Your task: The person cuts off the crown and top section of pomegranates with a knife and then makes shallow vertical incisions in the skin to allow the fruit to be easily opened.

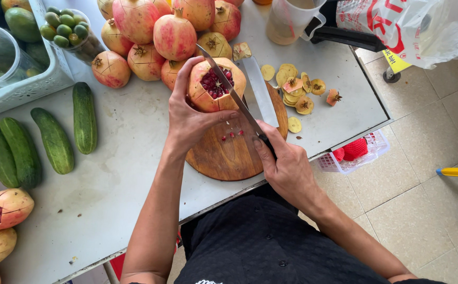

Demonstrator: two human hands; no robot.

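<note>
My left hand (pixel 189 113) grips a pomegranate (pixel 215 84) with its top cut away, red seeds showing, held over a round wooden cutting board (pixel 229 155). My right hand (pixel 286 163) holds a long knife (pixel 229 87) by its dark handle, the blade lying across the opened top of the fruit. A few loose red seeds lie on the board. A wide cleaver blade (pixel 260 92) rests flat on the board's far side.
A pile of whole pomegranates (pixel 160 31) sits behind the board. Cucumbers (pixel 55 139) lie at left, cut pomegranates (pixel 3 208) at the near left. Peel scraps (pixel 297 87) lie right of the board. A plastic jug (pixel 289 21), a bag and a basket of green fruit stand at the back.
</note>
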